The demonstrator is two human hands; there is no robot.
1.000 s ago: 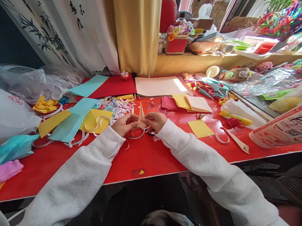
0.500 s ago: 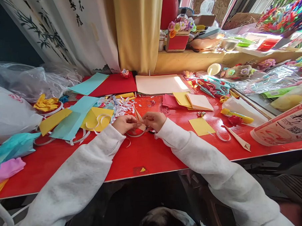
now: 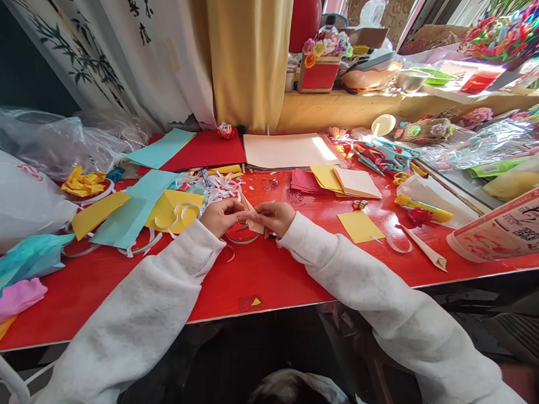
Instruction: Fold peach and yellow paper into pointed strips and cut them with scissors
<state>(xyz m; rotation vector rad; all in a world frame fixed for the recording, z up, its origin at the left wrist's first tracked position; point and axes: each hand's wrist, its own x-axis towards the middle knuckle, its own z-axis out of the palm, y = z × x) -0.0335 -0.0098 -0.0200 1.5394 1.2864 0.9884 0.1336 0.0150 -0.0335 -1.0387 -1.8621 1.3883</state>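
Left hand [image 3: 221,217]: pinched closed on peach paper [image 3: 256,227]
Right hand [image 3: 275,217]: likewise
Peach paper: part-folded, seemingly unfinished
Pale cone [image 3: 431,255]: seemingly done
Yellow square [image 3: 360,227]: unfolded

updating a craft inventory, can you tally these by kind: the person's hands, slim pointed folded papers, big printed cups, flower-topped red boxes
Hands: 2 (left hand, right hand)
Slim folded papers: 2 (held piece, loose piece at right)
Printed cup: 1
Flower-topped red box: 1
Total: 6
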